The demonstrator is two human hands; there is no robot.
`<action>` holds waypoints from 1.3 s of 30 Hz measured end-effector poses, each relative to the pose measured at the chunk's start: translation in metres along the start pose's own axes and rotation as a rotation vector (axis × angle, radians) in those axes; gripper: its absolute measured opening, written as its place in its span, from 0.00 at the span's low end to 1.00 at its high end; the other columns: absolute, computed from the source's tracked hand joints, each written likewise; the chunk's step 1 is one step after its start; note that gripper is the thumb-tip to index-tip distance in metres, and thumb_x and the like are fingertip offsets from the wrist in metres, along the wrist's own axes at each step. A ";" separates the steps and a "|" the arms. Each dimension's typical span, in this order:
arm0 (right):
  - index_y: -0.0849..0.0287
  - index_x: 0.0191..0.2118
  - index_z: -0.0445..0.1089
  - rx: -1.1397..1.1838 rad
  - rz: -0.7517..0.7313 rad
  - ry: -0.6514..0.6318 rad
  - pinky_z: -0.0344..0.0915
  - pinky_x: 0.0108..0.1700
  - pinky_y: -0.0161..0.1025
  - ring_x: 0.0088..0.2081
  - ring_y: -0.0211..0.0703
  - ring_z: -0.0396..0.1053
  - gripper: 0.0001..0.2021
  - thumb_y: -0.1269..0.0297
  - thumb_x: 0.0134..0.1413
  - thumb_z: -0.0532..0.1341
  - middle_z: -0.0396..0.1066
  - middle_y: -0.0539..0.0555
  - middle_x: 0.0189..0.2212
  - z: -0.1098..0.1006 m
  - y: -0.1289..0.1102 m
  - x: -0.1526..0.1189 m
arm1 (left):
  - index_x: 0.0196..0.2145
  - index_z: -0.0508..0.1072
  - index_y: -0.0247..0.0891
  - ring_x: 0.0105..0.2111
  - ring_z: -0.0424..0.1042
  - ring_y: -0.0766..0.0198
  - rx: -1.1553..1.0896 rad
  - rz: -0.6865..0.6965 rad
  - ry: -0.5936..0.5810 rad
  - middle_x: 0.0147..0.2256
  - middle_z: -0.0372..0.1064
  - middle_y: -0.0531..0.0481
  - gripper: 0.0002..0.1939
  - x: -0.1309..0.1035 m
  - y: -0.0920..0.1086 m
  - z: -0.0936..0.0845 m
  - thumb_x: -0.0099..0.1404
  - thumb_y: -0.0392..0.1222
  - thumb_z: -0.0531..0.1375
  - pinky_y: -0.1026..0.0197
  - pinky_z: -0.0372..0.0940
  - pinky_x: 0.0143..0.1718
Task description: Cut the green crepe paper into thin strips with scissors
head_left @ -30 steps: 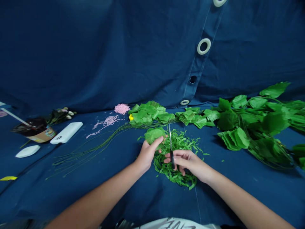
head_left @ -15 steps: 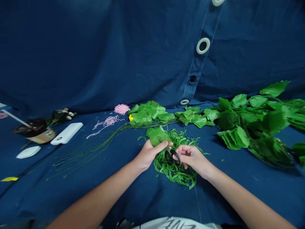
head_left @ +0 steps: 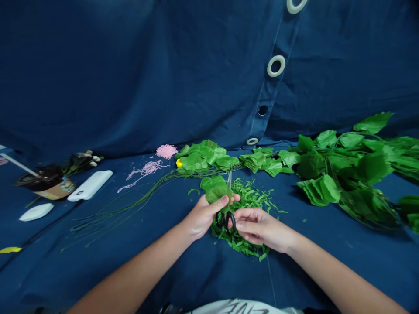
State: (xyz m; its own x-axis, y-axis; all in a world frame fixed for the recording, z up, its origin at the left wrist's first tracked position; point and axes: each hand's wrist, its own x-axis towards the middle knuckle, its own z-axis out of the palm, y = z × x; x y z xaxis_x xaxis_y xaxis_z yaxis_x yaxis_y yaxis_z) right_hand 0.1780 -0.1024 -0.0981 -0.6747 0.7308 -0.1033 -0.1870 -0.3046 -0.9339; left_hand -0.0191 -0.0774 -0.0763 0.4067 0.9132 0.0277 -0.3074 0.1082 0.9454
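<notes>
Between its thumb and fingers my left hand (head_left: 206, 214) pinches a green leaf (head_left: 215, 187). My right hand (head_left: 257, 226) has its fingers at the handle loops of black-handled scissors (head_left: 225, 221), just right of the left hand. The blades point away from me, along the leaf's right edge. Beneath both hands lies a heap of shredded green strips (head_left: 252, 198). Beyond the leaf is a pile of green leaves (head_left: 204, 155) with a yellow piece (head_left: 179, 163) at its left end. Thin green stems (head_left: 147, 194) stretch left from there.
Leafy green garlands (head_left: 353, 165) cover the right side. Pink shreds (head_left: 166, 151) and lilac strands (head_left: 149, 169) lie left of centre. Farther left are a cup with a straw (head_left: 52, 185), a white device (head_left: 91, 185) on a black cable and a white oval piece (head_left: 36, 212). A blue curtain (head_left: 131, 78) hangs behind.
The scissors have shifted left and turned, so their blades now point straight away from me beside the leaf. My right hand has moved slightly left with them. My left hand keeps the leaf.
</notes>
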 end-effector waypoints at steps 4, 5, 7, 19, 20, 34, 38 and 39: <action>0.58 0.43 0.70 0.093 -0.052 0.059 0.41 0.17 0.26 0.21 0.28 0.53 0.13 0.61 0.54 0.70 0.62 0.45 0.24 0.002 0.003 0.003 | 0.44 0.79 0.34 0.49 0.72 0.53 -0.046 -0.025 -0.047 0.47 0.75 0.40 0.15 -0.003 0.000 0.003 0.65 0.46 0.64 0.52 0.65 0.53; 0.59 0.43 0.71 0.082 -0.045 0.049 0.42 0.17 0.25 0.21 0.29 0.54 0.13 0.61 0.54 0.70 0.62 0.46 0.24 0.002 0.005 0.004 | 0.44 0.79 0.34 0.49 0.72 0.53 -0.047 -0.033 -0.053 0.47 0.75 0.39 0.15 -0.003 0.000 0.003 0.65 0.47 0.64 0.53 0.65 0.53; 0.61 0.42 0.72 0.056 -0.013 0.003 0.46 0.17 0.25 0.22 0.29 0.56 0.13 0.61 0.54 0.70 0.65 0.48 0.26 0.001 0.006 0.005 | 0.44 0.79 0.34 0.48 0.72 0.53 -0.021 -0.049 -0.046 0.47 0.75 0.39 0.16 -0.004 0.000 0.004 0.64 0.48 0.64 0.56 0.67 0.50; 0.63 0.49 0.75 0.220 0.072 -0.127 0.55 0.19 0.27 0.21 0.28 0.60 0.16 0.62 0.58 0.67 0.73 0.58 0.40 0.008 0.001 0.006 | 0.45 0.80 0.35 0.23 0.68 0.70 0.098 -0.091 0.029 0.38 0.75 0.43 0.19 -0.005 0.004 0.006 0.61 0.50 0.66 0.66 0.62 0.24; 0.64 0.50 0.75 0.224 0.085 -0.143 0.54 0.19 0.27 0.21 0.28 0.60 0.16 0.61 0.58 0.67 0.73 0.60 0.41 0.007 0.002 0.005 | 0.45 0.80 0.35 0.26 0.70 0.68 0.094 -0.084 0.025 0.40 0.75 0.42 0.18 -0.006 0.004 0.008 0.60 0.49 0.67 0.65 0.65 0.28; 0.63 0.38 0.73 -0.295 -0.127 0.226 0.47 0.23 0.32 0.21 0.31 0.53 0.22 0.44 0.58 0.62 0.72 0.54 0.31 -0.004 0.002 0.004 | 0.28 0.72 0.35 0.22 0.64 0.68 0.328 0.195 0.466 0.23 0.67 0.53 0.15 0.012 -0.012 -0.013 0.60 0.51 0.65 0.66 0.59 0.23; 0.62 0.35 0.73 -0.366 -0.133 0.242 0.54 0.27 0.32 0.26 0.36 0.61 0.20 0.46 0.58 0.63 0.71 0.53 0.30 0.002 0.008 0.005 | 0.29 0.73 0.34 0.22 0.65 0.67 0.388 0.203 0.482 0.26 0.70 0.51 0.17 0.008 -0.010 -0.008 0.60 0.53 0.64 0.66 0.61 0.22; 0.62 0.35 0.73 -0.380 -0.126 0.253 0.54 0.27 0.32 0.26 0.36 0.60 0.20 0.47 0.58 0.63 0.71 0.53 0.29 0.002 0.010 0.005 | 0.30 0.74 0.34 0.22 0.66 0.67 0.401 0.199 0.487 0.26 0.71 0.50 0.17 0.007 -0.010 -0.007 0.60 0.53 0.64 0.66 0.62 0.22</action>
State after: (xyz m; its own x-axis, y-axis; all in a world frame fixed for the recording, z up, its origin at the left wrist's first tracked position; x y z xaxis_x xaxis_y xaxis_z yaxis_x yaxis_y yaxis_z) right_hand 0.1710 -0.1029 -0.1076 -0.4591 0.8882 -0.0169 0.0501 0.0069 -0.9987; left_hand -0.0190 -0.0695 -0.0876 -0.0890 0.9842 0.1530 0.0456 -0.1495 0.9877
